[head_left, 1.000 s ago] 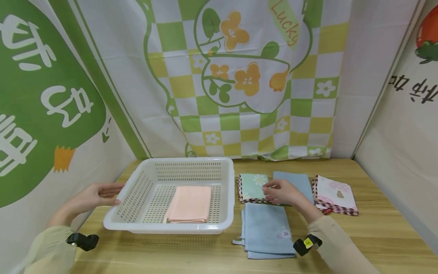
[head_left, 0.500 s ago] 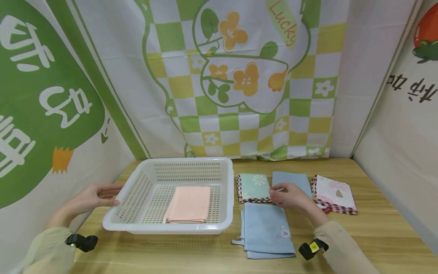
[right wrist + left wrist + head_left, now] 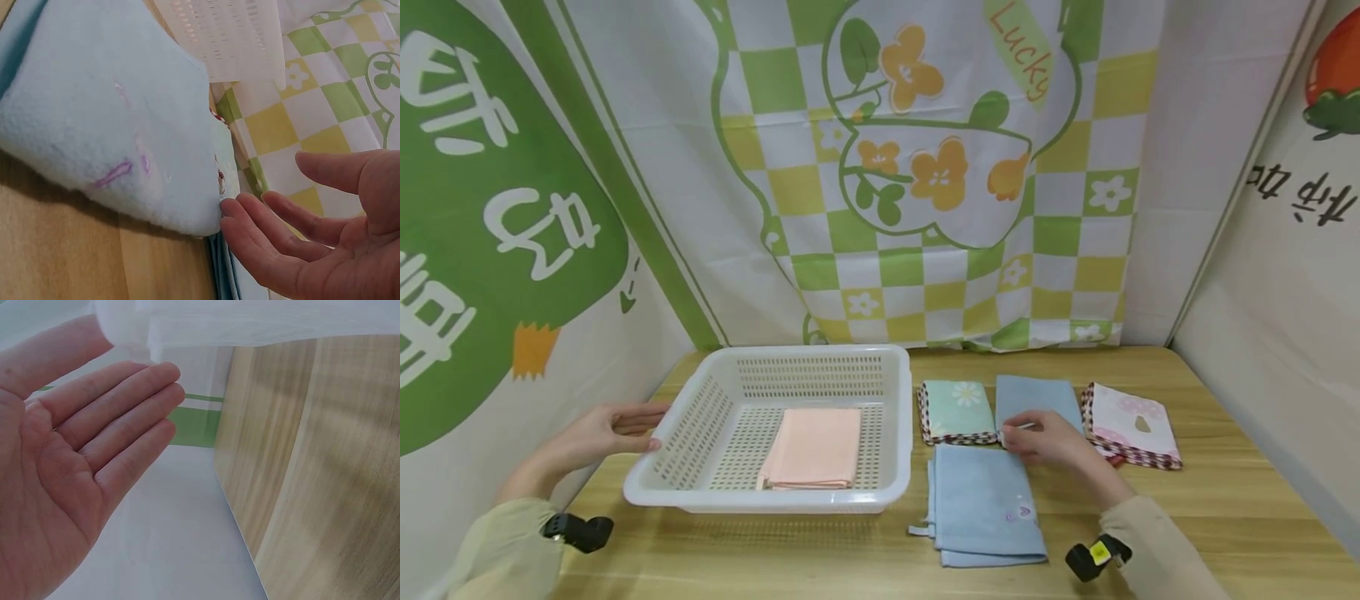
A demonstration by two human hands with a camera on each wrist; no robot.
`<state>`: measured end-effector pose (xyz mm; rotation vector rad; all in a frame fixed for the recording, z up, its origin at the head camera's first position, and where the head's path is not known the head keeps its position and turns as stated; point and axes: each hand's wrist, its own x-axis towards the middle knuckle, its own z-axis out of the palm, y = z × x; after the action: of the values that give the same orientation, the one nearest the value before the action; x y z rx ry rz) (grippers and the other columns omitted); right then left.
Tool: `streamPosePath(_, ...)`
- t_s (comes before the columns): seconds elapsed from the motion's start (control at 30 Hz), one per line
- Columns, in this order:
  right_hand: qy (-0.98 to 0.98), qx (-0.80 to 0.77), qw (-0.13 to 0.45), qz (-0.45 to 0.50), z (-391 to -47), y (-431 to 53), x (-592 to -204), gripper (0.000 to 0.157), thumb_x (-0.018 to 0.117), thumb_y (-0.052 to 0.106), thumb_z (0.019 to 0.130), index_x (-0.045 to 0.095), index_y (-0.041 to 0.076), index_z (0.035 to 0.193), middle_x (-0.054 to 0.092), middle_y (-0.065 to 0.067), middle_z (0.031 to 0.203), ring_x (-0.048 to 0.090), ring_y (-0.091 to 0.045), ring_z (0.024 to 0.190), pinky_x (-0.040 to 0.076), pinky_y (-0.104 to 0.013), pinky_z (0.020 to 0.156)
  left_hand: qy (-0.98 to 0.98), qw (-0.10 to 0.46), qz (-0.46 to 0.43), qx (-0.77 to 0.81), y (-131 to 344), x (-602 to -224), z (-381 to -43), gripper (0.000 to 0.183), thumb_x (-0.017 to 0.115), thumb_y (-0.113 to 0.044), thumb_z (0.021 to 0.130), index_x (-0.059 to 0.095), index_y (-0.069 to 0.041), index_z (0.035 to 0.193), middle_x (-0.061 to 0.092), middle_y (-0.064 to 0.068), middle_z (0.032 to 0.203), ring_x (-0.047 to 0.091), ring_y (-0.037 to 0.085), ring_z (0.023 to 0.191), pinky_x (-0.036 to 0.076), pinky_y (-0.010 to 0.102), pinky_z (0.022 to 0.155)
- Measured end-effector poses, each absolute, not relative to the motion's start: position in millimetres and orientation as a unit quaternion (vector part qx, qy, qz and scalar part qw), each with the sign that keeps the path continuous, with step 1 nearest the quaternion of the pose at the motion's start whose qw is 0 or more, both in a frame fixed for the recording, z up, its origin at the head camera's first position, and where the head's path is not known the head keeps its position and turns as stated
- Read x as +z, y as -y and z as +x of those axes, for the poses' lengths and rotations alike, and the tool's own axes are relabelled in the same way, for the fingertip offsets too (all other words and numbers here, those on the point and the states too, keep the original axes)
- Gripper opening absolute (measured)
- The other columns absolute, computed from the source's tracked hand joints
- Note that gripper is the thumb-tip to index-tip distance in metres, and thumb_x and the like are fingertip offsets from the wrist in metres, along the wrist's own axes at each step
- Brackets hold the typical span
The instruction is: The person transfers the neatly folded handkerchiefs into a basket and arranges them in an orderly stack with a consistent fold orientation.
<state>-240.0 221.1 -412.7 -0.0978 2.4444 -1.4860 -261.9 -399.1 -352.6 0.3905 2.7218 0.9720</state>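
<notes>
My left hand (image 3: 597,436) is at the left side of a white plastic basket (image 3: 767,498), its thumb touching the rim. In the left wrist view its fingers (image 3: 119,415) are straight, beside the basket's edge. A folded pink towel (image 3: 816,447) lies in the basket. My right hand (image 3: 1051,443) hovers over the near edge of a folded blue towel (image 3: 1036,393), its fingers loosely bent and nothing held. Close by lie a folded green cloth (image 3: 957,408) with a daisy and a nearer folded blue towel (image 3: 981,496), its purple stitching (image 3: 114,174) visible in the right wrist view.
A folded white-and-pink cloth (image 3: 1135,423) with a checked edge lies on the right of the wooden table (image 3: 1225,508). Behind the table hangs a green-and-yellow checked curtain (image 3: 902,271). Printed sheets close off the left and right sides.
My right hand has drawn back to the right and slightly toward me, away from the green cloth. My left hand stays at the basket rim; the towels and basket look unmoved.
</notes>
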Motion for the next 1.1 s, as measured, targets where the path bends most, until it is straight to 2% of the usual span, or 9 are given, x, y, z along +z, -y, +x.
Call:
streamPosePath(0.07,-0.844,-0.518,0.138,-0.023,-239.3,-222.5,-414.0,0.047,0.056,0.024,0.096,0.049,-0.011,0.127,0.065,-0.024,0.109,0.066,-0.029,0.099,0.056,-0.040,0.082,-0.927,0.111,0.139,0.331,399.1,-352.8,-262.4,0.068,0.069,-0.029,0.086,0.041,0.005,0.139,0.050,0.026,0.136,0.060,0.017,0.113,0.053,0.031,0.086)
streamPosePath(0.13,-0.841,-0.522,0.138,-0.015,-238.6,-223.6,-415.0,0.047,0.056,0.024,0.096,0.049,-0.011,0.127,0.065,-0.024,0.109,0.066,-0.029,0.099,0.056,-0.040,0.082,-0.926,0.110,0.140,0.333,399.2,-352.9,-262.4,0.068,0.069,-0.028,0.086,0.041,0.005,0.139,0.050,0.026,0.136,0.060,0.017,0.113,0.053,0.030,0.086)
streamPosePath(0.3,-0.838,-0.529,0.135,-0.010,-236.4,-226.5,-417.2,0.047,0.057,0.023,0.095,0.049,-0.011,0.127,0.066,-0.024,0.108,0.066,-0.029,0.098,0.056,-0.039,0.083,-0.923,0.114,0.138,0.339,400.1,-352.4,-262.2,0.068,0.069,-0.029,0.087,0.041,0.004,0.140,0.050,0.025,0.137,0.055,-0.006,0.105,0.052,0.024,0.085)
streamPosePath(0.5,-0.837,-0.530,0.138,-0.016,-233.3,-233.2,-420.7,0.048,0.057,0.022,0.095,0.048,-0.012,0.128,0.065,-0.025,0.110,0.066,-0.029,0.099,0.056,-0.041,0.083,-0.925,0.117,0.136,0.336,399.5,-352.1,-262.8,0.069,0.069,-0.029,0.087,0.041,0.004,0.140,0.049,0.025,0.137,0.056,-0.004,0.107,0.052,0.025,0.085)
streamPosePath(0.63,-0.838,-0.527,0.139,-0.005,-232.7,-235.5,-423.4,0.047,0.057,0.021,0.095,0.049,-0.012,0.128,0.065,-0.025,0.110,0.067,-0.028,0.098,0.056,-0.040,0.081,-0.923,0.117,0.137,0.339,399.0,-351.8,-262.7,0.069,0.069,-0.029,0.086,0.041,0.005,0.140,0.049,0.026,0.137,0.052,-0.013,0.102,0.052,0.023,0.085)
streamPosePath(1.1,-0.872,-0.472,0.131,0.014,-229.7,-239.0,-434.1,0.042,0.067,0.022,0.088,0.059,-0.005,0.120,0.067,-0.017,0.107,0.065,-0.018,0.091,0.056,-0.034,0.073,-0.926,0.114,0.134,0.334,399.2,-352.2,-262.1,0.069,0.069,-0.030,0.086,0.042,0.004,0.140,0.050,0.025,0.136,0.054,-0.009,0.103,0.051,0.022,0.084)
